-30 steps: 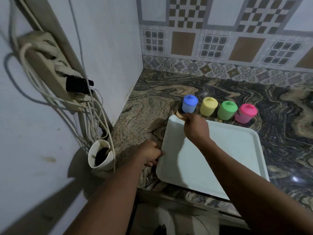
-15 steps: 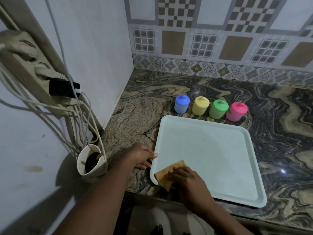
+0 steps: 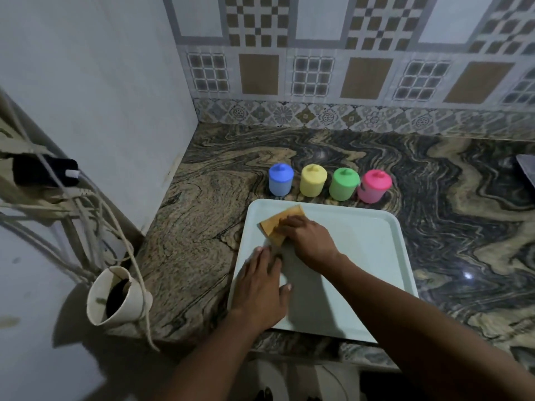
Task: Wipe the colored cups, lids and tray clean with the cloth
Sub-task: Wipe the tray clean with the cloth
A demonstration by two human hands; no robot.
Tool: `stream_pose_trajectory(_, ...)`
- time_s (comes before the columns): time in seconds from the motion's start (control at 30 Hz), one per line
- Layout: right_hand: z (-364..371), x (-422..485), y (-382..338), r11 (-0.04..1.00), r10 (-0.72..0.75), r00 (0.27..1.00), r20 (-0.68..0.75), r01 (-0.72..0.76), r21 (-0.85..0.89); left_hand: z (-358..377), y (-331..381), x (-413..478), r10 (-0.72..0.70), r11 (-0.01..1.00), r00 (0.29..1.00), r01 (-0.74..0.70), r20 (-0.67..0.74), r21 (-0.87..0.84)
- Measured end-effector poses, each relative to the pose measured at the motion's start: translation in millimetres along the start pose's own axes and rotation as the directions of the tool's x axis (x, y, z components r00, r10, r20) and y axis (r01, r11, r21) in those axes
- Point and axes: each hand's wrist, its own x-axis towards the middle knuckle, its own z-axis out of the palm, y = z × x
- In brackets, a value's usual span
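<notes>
Orange cloth on the far-left part of the pale tray, right hand pressing it down with fingers laid over it, left hand flat with fingers straight on the tray's near-left edge, lidded blue cup, yellow cup, green cup, pink cup in a row just beyond the far rim, marbled counter beneath.

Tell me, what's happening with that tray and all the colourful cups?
A person is wiping the pale tray clean. Their right hand presses an orange-brown cloth onto the tray's far left part, while the left hand lies flat on its near left part, probably to steady it. The blue cup, yellow cup, green cup and pink cup, lids on, stand in a row on the counter behind the tray, untouched.
</notes>
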Motion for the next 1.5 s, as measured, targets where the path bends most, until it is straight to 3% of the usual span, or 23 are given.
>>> stream_pose_trajectory(0.13,-14.0,-35.1,54.7,0.979,0.203,0.977,-0.064,-0.202,0.016,-5.1,3.7,1.4,-0.002,1.0,1.0,0.002,0.023,-0.007)
stream_pose_trajectory(0.33,-32.8,-100.3,113.2,0.875,0.482,0.872,-0.086,-0.485,-0.017,-6.7,16.2,1.3,-0.058,0.998,0.998,0.058,0.036,-0.001)
stream_pose_trajectory(0.5,-15.1,-147.3,47.2,0.882,0.442,0.896,-0.04,-0.442,-0.161,-8.1,24.3,1.7,-0.094,0.996,0.994,0.094,0.048,0.007)
stream_pose_trajectory(0.63,-11.5,-216.0,-11.3,0.975,0.223,0.974,0.035,-0.223,-0.016,-8.5,26.5,2.0,-0.119,0.993,0.991,0.118,0.055,0.011)
stream_pose_trajectory(0.7,-18.1,-221.8,-6.4,0.958,0.242,0.97,0.027,-0.243,0.153,-7.7,27.8,3.4,-0.121,0.993,0.991,0.121,0.059,0.015)
stream_pose_trajectory(0.8,-35.6,-197.8,32.8,0.751,0.508,0.861,0.021,-0.455,0.478,-10.3,24.6,6.4,-0.132,0.991,0.985,0.135,0.112,-0.023)
stream_pose_trajectory(0.87,-53.9,-178.2,63.9,0.651,0.656,0.754,-0.033,-0.543,0.53,-17.0,19.7,4.9,-0.16,0.983,0.983,0.167,0.092,-0.08)
stream_pose_trajectory(0.93,-72.7,-164.1,82.9,0.644,0.71,0.698,-0.096,-0.587,0.49,-23.5,13.4,-0.1,-0.261,0.96,0.965,0.255,-0.037,-0.115)
stream_pose_trajectory(1.0,-79.1,-151.7,91.6,0.655,0.728,0.676,-0.119,-0.633,0.412,-31.8,6.2,-6.7,-0.437,0.889,0.891,0.406,-0.123,-0.214)
stream_pose_trajectory(1.07,-71.8,-137.5,90.4,0.7,0.704,0.701,-0.11,-0.66,0.273,-37.3,-5.2,-9.4,-0.557,0.782,0.83,0.509,-0.036,-0.36)
stream_pose_trajectory(1.13,-59.4,-122.4,74.4,0.73,0.672,0.74,-0.003,-0.662,0.169,-37.7,-21.5,-8.4,-0.569,0.722,0.822,0.517,0.032,-0.459)
stream_pose_trajectory(1.2,-46.1,-112.2,57.9,0.702,0.696,0.715,0.06,-0.696,0.149,-37.7,-33.1,-6.0,-0.578,0.652,0.814,0.507,0.064,-0.563)
stream_pose_trajectory(1.3,-35.1,-100.6,38.7,0.655,0.745,0.667,0.028,-0.739,0.159,-36.1,-42.2,-3.4,-0.598,0.518,0.793,0.496,0.119,-0.697)
stream_pose_trajectory(1.4,-29.0,-88.4,19.7,0.652,0.742,0.669,0.039,-0.734,0.19,-33.1,-50.0,-4.6,-0.605,0.384,0.78,0.465,0.163,-0.798)
stream_pose_trajectory(1.5,-19.3,-70.8,-14.4,0.73,0.671,0.741,0.032,-0.667,0.149,-28.3,-57.7,-7.3,-0.582,0.337,0.794,0.431,0.175,-0.837)
